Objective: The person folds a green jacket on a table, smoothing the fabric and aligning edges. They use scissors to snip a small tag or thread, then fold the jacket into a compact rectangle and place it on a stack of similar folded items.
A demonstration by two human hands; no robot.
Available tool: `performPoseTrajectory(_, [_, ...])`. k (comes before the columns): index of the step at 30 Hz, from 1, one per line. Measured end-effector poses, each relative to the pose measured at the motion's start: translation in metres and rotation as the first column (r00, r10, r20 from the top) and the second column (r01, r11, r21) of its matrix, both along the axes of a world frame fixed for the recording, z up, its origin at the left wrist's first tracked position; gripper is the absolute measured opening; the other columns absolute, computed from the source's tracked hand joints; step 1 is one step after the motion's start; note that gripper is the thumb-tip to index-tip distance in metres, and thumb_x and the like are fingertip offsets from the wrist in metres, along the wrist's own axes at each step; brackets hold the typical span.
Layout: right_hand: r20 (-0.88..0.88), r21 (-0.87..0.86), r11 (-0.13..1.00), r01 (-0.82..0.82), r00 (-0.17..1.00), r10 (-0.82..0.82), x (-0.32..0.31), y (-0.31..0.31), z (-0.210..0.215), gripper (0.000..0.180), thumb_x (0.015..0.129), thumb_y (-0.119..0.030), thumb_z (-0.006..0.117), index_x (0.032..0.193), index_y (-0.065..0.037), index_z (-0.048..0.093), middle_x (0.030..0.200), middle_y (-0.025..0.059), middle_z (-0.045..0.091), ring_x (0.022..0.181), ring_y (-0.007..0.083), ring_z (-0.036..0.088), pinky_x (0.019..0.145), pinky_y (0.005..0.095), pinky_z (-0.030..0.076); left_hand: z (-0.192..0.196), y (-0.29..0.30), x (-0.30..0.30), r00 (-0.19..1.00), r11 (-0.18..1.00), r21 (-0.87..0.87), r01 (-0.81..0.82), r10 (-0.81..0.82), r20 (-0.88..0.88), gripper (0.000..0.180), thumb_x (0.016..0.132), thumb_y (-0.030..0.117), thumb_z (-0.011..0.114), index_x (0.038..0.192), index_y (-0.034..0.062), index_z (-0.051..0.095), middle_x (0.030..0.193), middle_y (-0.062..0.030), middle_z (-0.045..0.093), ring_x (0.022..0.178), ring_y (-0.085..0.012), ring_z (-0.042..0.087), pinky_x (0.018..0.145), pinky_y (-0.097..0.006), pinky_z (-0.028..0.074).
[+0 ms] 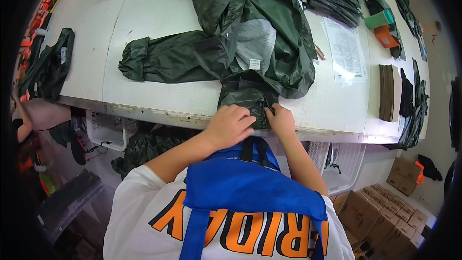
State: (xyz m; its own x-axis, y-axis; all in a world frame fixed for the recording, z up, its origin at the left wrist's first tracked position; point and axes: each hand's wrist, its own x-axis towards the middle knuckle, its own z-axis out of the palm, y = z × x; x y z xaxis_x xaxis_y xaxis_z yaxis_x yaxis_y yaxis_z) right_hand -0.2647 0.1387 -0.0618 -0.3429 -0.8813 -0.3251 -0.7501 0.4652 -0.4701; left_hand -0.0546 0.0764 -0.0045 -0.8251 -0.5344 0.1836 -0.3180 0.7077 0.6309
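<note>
A dark green rain jacket [168, 60] lies on the table in front of me, one sleeve stretched to the left. Grey mesh lining [257, 38] shows at its middle, with a small white label [254, 64] beneath. A darker flap of the jacket, perhaps the hood, reaches the table's near edge. On that flap's left side my left hand [228, 124] is closed, its fingers bent over the fabric. My right hand [283, 120] pinches the flap's right side between thumb and fingers. The fingertips of both hands are partly hidden by folds.
The white table [163, 0] has a metal-trimmed near edge [159, 114]. Printed sheets [344, 50], a green roll [379, 19] and a brown stack [387, 93] lie to the right. White baskets [108, 130] stand underneath. Cartons [385, 221] fill the lower right. Another person's arm [23, 120] shows at far left.
</note>
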Motion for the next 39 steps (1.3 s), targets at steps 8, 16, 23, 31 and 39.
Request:
performPoseTrajectory(8, [-0.248,-0.523,0.684,-0.509,0.858,0.450,0.020,0.021,0.043,0.023,0.076,-0.018,0.071,0.095,-0.008,0.062,0.096,0.0073,0.061,0.093,0.0300,0.057,0.084,0.0408,0.043,-0.066,0.004,-0.002,0.986,0.996,0.025,-0.085,0.080,0.145,0.032,0.079,0.014,0.064,0.110,0.0050,0.059,0.091,-0.0102,0.062,0.089,-0.0299,0.060,0.074,-0.039,0.048])
performPoseTrajectory(16, [-0.371,-0.427,0.644,-0.635,0.772,0.516,0.027,-0.002,0.044,0.024,0.075,-0.017,0.068,0.098,-0.011,0.063,0.096,0.0024,0.060,0.090,0.0214,0.057,0.081,0.0360,0.044,-0.069,-0.037,-0.019,0.945,0.923,0.362,-0.131,0.006,0.328,0.015,0.090,0.015,0.053,0.101,0.0051,0.050,0.081,-0.0167,0.066,0.079,-0.0373,0.063,0.068,-0.047,0.048])
performPoseTrajectory(23, [-0.096,-0.391,0.713,-0.582,0.796,0.597,-0.001,-0.025,-0.005,0.020,0.074,-0.013,0.066,0.093,-0.008,0.064,0.087,0.0086,0.062,0.084,0.0276,0.059,0.078,0.0378,0.046,-0.034,-0.031,-0.036,0.958,0.982,-0.120,-0.145,0.170,0.231,0.020,0.081,0.020,0.062,0.093,0.0037,0.056,0.085,-0.0110,0.064,0.086,-0.0315,0.060,0.076,-0.041,0.046])
performPoseTrajectory(31, [0.225,-0.334,0.919,-0.209,0.929,0.293,-0.017,-0.053,-0.004,0.022,0.088,-0.012,0.058,0.107,-0.002,0.057,0.090,0.0211,0.062,0.083,0.0405,0.059,0.072,0.0446,0.049,-0.052,-0.065,-0.037,0.956,0.975,0.210,-0.072,0.007,0.295,0.020,0.086,0.019,0.062,0.097,0.0063,0.051,0.081,-0.0127,0.063,0.080,-0.0332,0.061,0.072,-0.041,0.046])
performPoseTrajectory(39, [-0.173,-0.377,0.807,-0.454,0.891,0.420,-0.024,-0.043,0.010,0.035,0.086,-0.020,0.062,0.117,-0.004,0.055,0.102,0.0163,0.059,0.097,0.0369,0.054,0.084,0.0451,0.045,-0.056,-0.088,-0.054,0.945,0.882,0.445,-0.156,0.003,0.326,0.018,0.090,0.019,0.057,0.095,0.0065,0.046,0.082,-0.0173,0.060,0.076,-0.0382,0.058,0.066,-0.045,0.045])
